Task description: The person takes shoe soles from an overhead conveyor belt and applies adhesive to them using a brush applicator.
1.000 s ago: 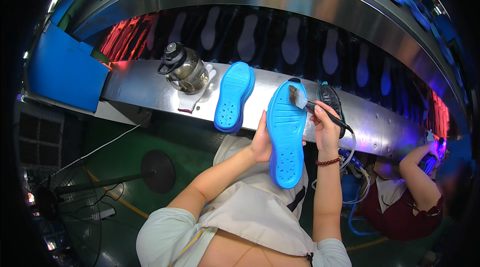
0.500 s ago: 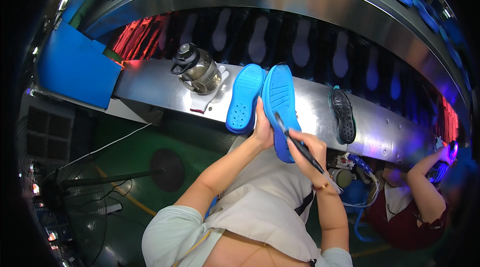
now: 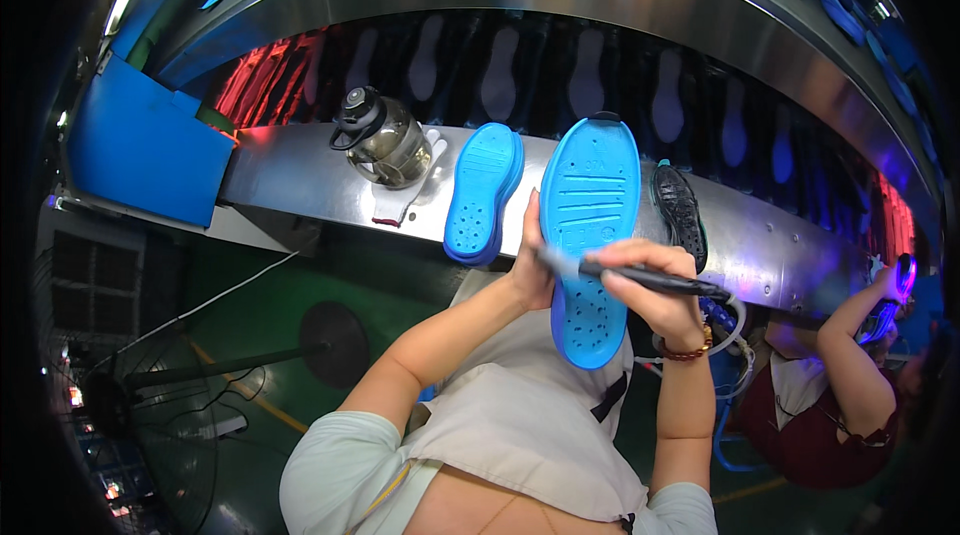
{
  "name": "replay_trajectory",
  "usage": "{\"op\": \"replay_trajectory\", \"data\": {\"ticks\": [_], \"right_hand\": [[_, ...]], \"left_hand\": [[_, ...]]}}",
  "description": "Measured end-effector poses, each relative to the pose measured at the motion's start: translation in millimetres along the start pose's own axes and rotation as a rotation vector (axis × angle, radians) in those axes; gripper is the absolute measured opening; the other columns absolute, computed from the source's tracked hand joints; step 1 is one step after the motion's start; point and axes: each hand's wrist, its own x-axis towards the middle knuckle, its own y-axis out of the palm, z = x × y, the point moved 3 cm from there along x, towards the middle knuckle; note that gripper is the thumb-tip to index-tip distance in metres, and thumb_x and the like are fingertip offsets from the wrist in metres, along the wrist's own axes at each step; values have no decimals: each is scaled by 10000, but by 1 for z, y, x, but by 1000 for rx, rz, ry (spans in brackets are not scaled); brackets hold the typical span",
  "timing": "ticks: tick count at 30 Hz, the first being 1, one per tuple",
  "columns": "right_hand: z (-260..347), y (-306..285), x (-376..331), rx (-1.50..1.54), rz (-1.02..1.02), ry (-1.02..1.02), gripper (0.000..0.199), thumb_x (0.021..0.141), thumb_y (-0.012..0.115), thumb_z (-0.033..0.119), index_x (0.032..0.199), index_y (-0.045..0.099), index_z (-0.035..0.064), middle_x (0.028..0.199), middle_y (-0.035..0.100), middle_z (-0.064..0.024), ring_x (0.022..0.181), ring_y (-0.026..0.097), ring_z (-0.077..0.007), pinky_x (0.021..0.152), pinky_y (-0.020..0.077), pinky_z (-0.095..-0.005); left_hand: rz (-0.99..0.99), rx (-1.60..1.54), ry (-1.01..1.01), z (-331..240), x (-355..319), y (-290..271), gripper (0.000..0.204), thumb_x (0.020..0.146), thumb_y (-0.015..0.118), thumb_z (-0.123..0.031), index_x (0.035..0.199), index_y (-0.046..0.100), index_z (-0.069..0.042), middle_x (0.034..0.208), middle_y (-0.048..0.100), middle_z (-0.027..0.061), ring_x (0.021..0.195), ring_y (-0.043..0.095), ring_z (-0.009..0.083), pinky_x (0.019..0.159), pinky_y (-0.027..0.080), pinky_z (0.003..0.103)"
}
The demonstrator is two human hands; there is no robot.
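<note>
My left hand grips the blue sole at its left edge, with the fingers behind it and the thumb on the front; the sole stands almost upright before me, above my apron, with its ribbed face toward me and its upper end in front of the metal shelf; my right hand is closed around a dark brush, which lies nearly level across the lower half of the sole; the tip of the brush points to the left and touches the sole close to my left thumb, but it is blurred and I cannot tell more about it.

On the shelf, just left of the sole I hold, a second blue sole lies flat with its small holes showing; further left a glass kettle with a black lid stands on a white cloth; to the right of my sole a black sole lies on the same shelf; a blue box sits at the left end.

At the far right another person in a dark red top reaches one hand up to the shelf; below on the left a fan stand is on the green floor.
</note>
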Motion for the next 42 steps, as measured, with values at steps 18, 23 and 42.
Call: {"op": "replay_trajectory", "data": {"ticks": [18,23,42], "right_hand": [[13,-12,-11,-142,145,-148,246,646,669,5,890,641,15,862,642,-106,837,594,-212,767,455,-298],[5,-14,-13,-197,-41,-132,224,647,667,-8,868,645,17,863,644,-97,824,569,-188,742,467,-285],[-12,-13,-30,-134,-11,-47,224,661,622,-69,874,637,-3,906,624,-147,886,557,-199,799,446,-289]], "left_hand": [[244,5,367,-29,6,9,1030,658,65,-821,1199,396,-10,962,570,209,855,588,309,764,483,418],[131,-61,424,-38,5,16,1063,615,120,-855,1187,400,-4,948,563,231,835,586,325,738,485,440],[115,2,535,-75,2,31,983,668,152,-817,1127,462,-5,917,566,231,775,581,331,680,489,439]]}}
